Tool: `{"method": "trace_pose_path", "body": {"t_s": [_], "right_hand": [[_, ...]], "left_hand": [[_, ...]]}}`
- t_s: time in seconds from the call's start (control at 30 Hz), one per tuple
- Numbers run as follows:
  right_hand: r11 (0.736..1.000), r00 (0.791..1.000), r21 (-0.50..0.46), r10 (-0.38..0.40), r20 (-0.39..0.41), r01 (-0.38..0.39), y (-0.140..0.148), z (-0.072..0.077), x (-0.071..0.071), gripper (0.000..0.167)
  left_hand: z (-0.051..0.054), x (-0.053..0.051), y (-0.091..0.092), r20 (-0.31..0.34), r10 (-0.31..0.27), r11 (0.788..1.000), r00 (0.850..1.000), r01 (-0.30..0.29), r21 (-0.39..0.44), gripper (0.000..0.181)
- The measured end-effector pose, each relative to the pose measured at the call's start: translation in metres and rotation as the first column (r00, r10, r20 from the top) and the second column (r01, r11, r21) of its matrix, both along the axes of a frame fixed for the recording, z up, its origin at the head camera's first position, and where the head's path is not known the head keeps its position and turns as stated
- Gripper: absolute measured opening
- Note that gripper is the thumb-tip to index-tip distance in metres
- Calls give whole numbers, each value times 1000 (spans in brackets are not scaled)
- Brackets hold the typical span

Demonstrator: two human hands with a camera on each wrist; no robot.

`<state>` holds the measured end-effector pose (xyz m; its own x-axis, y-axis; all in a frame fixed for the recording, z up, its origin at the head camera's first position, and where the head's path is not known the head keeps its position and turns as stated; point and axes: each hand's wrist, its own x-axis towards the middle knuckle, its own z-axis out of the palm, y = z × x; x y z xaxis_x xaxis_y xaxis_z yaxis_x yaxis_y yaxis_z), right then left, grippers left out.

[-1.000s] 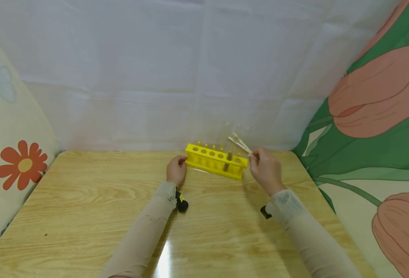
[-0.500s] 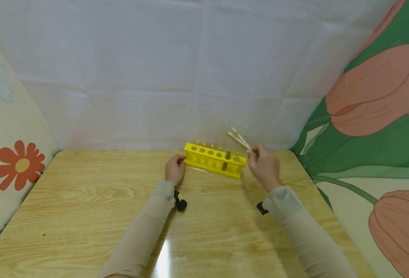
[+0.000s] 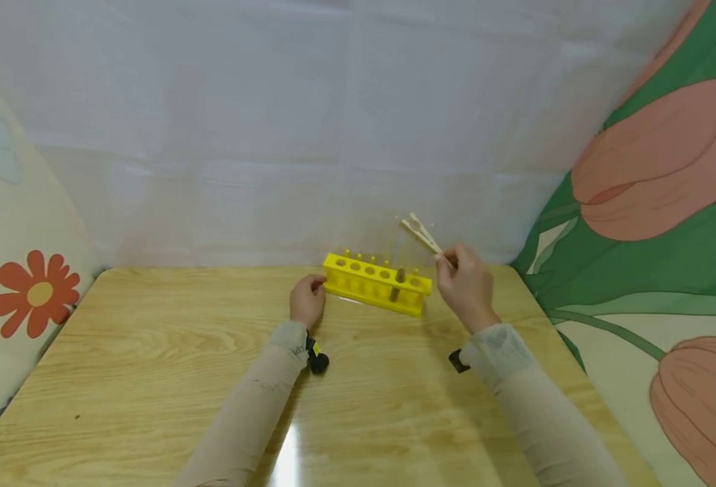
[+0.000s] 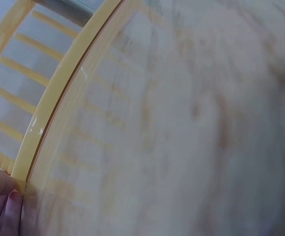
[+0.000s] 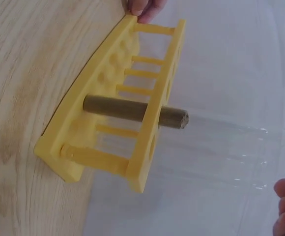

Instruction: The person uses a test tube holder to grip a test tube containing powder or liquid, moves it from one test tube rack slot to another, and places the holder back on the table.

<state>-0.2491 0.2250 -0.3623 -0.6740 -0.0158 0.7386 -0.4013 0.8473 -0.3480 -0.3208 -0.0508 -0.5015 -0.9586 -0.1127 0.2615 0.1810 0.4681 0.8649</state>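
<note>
A yellow test tube rack (image 3: 348,290) stands near the table's back edge, slanting in the head view. In its second hole from the right is a clear test tube with a dark grey-brown filling (image 5: 115,108). My left hand (image 3: 307,301) holds the rack's left end, thumb and finger at its base (image 4: 27,160). Up beside the right end, my right hand (image 3: 467,287) pinches a wooden test tube clamp (image 3: 426,237), its forked tip pointing up and left, level with the tube tops. Whether the clamp touches glass, I cannot tell.
Several faint clear tube rims (image 5: 263,162) show past the rack in the right wrist view. A white cloth (image 3: 242,135) hangs behind the wooden table (image 3: 169,338). Flower-printed panels (image 3: 656,203) stand on both sides.
My right hand has risen slightly, and the clamp's tip has moved up towards the tube tops. The rack and my left hand have stayed in place.
</note>
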Motion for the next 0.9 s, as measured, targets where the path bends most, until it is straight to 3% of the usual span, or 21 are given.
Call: {"method": "trace_pose_path", "body": {"t_s": [0.3,0.47,0.67,0.9], "right_hand": [[996,993,-46,78,-83,-82,-12,-14,8,14],[988,987,-53,138,-84,-143,-18,-26,15,13],[983,984,-61,172,-55,-175,-21,-40,23,15],[968,973,-137,220,73,-208,-22,-54,27,12]], "left_hand": [[-3,1,2,2,10,1000,1000,-10,0,19],[-4,-1,2,12,14,1000,1000,-14,8,20],[-4,-1,1,43,10,1000,999,-11,13,21],[-2,-2,1,43,1,1000,999,-2,27,21]]}}
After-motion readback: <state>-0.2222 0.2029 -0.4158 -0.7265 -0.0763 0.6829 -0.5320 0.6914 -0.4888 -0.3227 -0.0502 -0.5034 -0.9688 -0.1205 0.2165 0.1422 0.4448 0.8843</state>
